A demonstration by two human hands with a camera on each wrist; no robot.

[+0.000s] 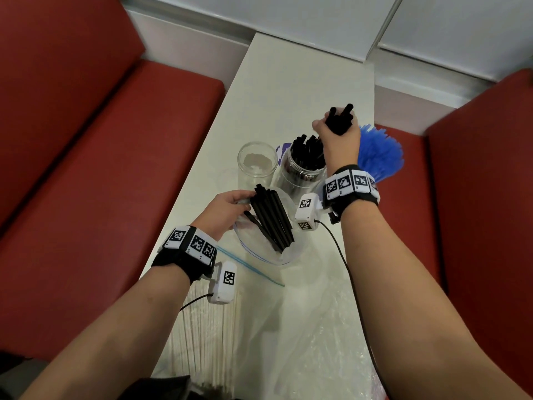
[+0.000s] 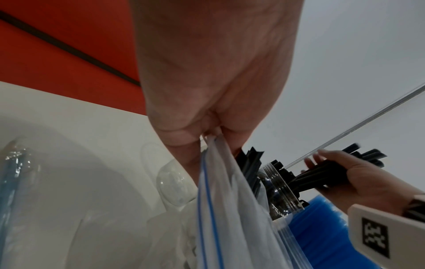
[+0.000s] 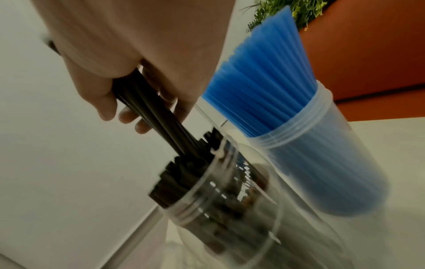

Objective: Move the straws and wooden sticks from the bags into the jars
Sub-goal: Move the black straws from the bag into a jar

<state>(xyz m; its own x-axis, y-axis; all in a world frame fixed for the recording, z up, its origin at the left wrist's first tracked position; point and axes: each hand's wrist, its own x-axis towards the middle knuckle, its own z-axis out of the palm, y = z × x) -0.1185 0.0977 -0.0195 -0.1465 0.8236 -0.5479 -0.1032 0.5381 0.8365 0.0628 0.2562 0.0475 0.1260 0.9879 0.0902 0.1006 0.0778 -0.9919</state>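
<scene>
A bundle of black straws [image 1: 340, 122] is clenched upright in the right hand [image 1: 339, 140] over the part-filled jar [image 1: 302, 171], apparently for lowering in; the zip bag [image 1: 268, 243], holding the remaining black straws, is pinched open by the left hand [image 1: 225, 209].

A bundle of black straws [image 1: 340, 122] angles into a clear jar [image 1: 302, 174] already holding black straws. More black straws [image 1: 271, 220] poke from a zip bag [image 1: 268, 255]. Blue straws [image 1: 377, 157] fill another jar [image 3: 322, 163]; a third jar [image 1: 256, 163] stands empty. Wooden sticks [image 1: 207, 336] lie bagged.
</scene>
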